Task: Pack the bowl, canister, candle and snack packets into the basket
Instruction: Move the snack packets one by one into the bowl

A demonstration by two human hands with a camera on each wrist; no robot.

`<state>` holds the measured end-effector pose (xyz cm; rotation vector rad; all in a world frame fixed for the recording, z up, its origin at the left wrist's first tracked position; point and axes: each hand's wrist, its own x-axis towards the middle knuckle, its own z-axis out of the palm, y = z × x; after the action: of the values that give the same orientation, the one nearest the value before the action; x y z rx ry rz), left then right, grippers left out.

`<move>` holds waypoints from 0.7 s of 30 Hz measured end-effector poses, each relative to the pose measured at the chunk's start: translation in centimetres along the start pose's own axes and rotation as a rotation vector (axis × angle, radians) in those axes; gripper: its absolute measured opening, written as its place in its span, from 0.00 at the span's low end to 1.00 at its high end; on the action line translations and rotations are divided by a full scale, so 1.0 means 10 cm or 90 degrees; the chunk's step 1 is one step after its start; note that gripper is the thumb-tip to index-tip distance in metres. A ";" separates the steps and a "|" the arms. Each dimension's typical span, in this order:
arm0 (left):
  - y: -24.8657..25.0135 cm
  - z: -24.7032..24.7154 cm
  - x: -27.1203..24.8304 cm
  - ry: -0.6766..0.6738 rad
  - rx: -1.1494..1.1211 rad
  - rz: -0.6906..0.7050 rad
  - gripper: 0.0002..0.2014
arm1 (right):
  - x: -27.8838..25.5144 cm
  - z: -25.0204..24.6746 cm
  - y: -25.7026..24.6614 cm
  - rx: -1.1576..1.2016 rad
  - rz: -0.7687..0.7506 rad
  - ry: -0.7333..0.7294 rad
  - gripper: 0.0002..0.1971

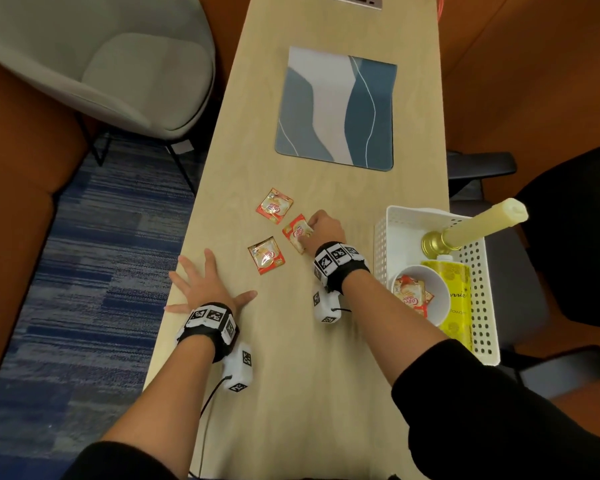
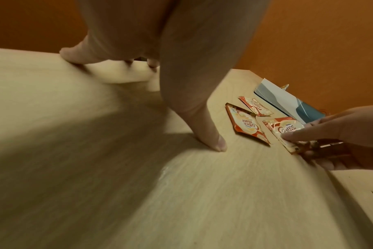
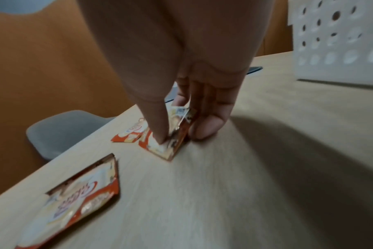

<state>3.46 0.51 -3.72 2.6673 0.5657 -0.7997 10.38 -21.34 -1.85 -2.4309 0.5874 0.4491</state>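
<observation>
Three red-and-white snack packets lie on the wooden table (image 1: 291,341). My right hand (image 1: 321,226) pinches the right packet (image 1: 296,232) between thumb and fingers, its edge lifting off the wood (image 3: 170,141). The far packet (image 1: 274,205) and the near packet (image 1: 266,255) lie flat. My left hand (image 1: 207,285) rests flat with fingers spread near the table's left edge. The white perforated basket (image 1: 482,306) at the right holds the white bowl (image 1: 433,289) with packets in it, the yellow canister (image 1: 459,306) and the cream candle (image 1: 482,225) on its brass base.
A blue-and-white mat (image 1: 336,109) lies farther up the table. A grey chair (image 1: 118,64) stands at the left over blue carpet, and a black office chair (image 1: 568,237) sits right of the basket. The basket overhangs the table's right edge.
</observation>
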 end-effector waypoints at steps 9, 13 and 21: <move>-0.01 -0.10 -0.10 -0.020 0.007 0.019 0.68 | -0.80 -1.22 0.44 0.131 -0.069 0.137 0.07; -0.03 -0.11 -0.10 -0.034 0.016 0.025 0.68 | -1.16 -1.54 0.87 0.044 0.022 0.148 0.06; -0.06 -0.07 -0.11 -0.031 0.023 0.033 0.68 | -1.43 -1.43 1.31 -0.139 0.160 0.065 0.04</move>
<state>2.65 1.04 -2.64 2.6757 0.4733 -0.8652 -5.72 -35.32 9.31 -2.6094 0.9375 0.5171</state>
